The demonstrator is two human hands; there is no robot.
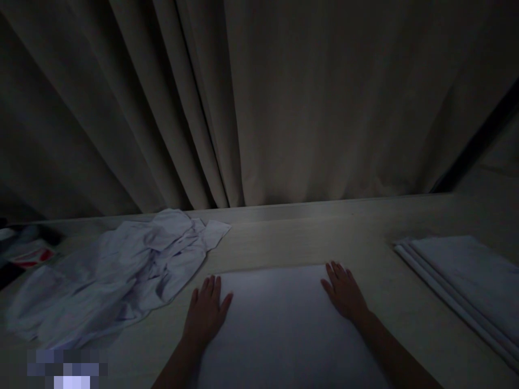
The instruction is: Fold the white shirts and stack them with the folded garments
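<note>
Both palms are lying flat, gripping nothing: left hand and right hand are spreading over the smooth white rectangular cloth, lower centre! Folded pale cloths are sitting lower right, seemingly done; a crumpled white fabric heap is lying lower left, apparently unfolded.
</note>
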